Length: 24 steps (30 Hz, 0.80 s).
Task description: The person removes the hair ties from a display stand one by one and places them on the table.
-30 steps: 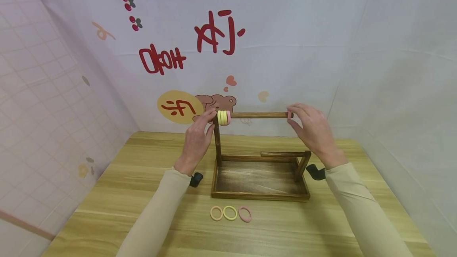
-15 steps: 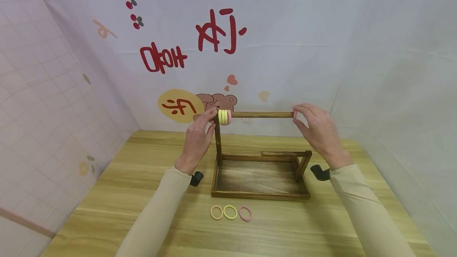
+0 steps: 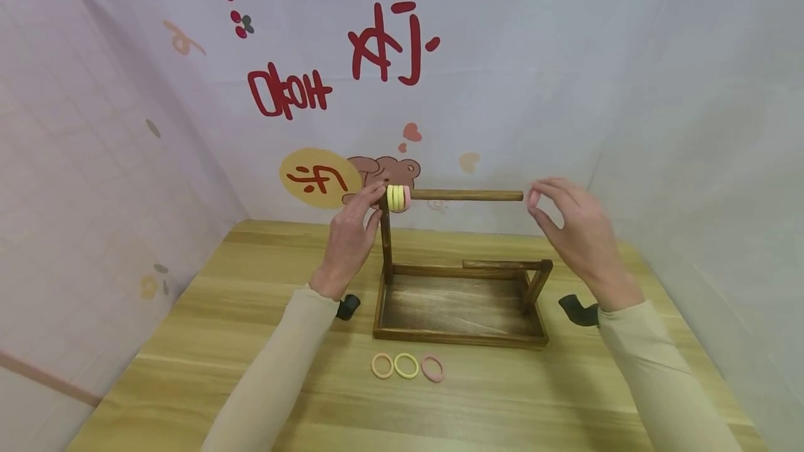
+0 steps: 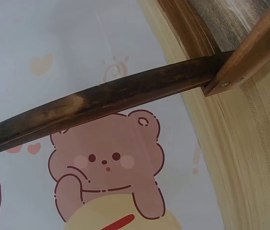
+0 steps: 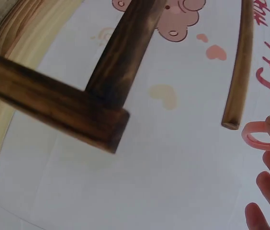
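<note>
A dark wooden rack [image 3: 463, 333] has an upper bar [image 3: 467, 195] and a shorter lower bar [image 3: 502, 265]. My right hand [image 3: 574, 222] pinches a pink hair tie [image 5: 255, 136] between thumb and finger, just beyond the upper bar's free end and apart from it. My left hand [image 3: 352, 229] holds the top of the rack's left post [image 3: 386, 243]; only its fingertips show in the left wrist view. Beside that hand, several yellow hair ties [image 3: 395, 198] and a pink one [image 3: 407, 198] sit on the bar.
In front of the rack lie an orange hair tie [image 3: 382, 366], a yellow hair tie [image 3: 406, 366] and a pink hair tie [image 3: 433, 368] on the wooden table [image 3: 477, 410]. A printed cloth wall [image 3: 515, 89] stands behind.
My right hand has moved to the right, drawing the pink hair tie off the upper bar's free end. The left hand stays at the post while the head view tips slightly.
</note>
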Motion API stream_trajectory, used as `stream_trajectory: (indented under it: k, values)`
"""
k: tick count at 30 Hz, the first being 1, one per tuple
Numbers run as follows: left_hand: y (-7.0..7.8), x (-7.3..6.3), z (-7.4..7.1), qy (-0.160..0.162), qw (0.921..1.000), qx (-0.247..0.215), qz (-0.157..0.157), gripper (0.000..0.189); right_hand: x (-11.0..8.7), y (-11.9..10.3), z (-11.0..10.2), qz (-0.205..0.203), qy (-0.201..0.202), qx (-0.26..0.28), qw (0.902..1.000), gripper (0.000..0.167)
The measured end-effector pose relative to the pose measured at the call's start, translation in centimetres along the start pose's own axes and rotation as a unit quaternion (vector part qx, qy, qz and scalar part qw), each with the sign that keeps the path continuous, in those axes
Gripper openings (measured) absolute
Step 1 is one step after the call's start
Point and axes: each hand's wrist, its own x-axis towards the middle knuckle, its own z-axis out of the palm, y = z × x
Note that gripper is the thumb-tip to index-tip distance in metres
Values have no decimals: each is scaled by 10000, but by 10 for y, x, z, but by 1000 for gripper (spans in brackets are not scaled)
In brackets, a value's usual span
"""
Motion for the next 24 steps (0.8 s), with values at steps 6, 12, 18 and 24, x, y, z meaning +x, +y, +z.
stream_trajectory:
  k: [6,12,18,24]
  values:
    - [0,1,1,26,10000,1,-12,42,-7,-14,-8,34,5,84,10000,52]
    - [0,1,1,-21,10000,-17,-94,42,-15,-26,-11,-202,31,279,9994,52]
    - [0,1,1,0,9999,-38,-118,43,-24,-37,-11,-532,7,560,9970,33]
    - [0,0,2,18,9999,-42,-140,43,-40,-49,-10,-432,-193,527,9975,48]
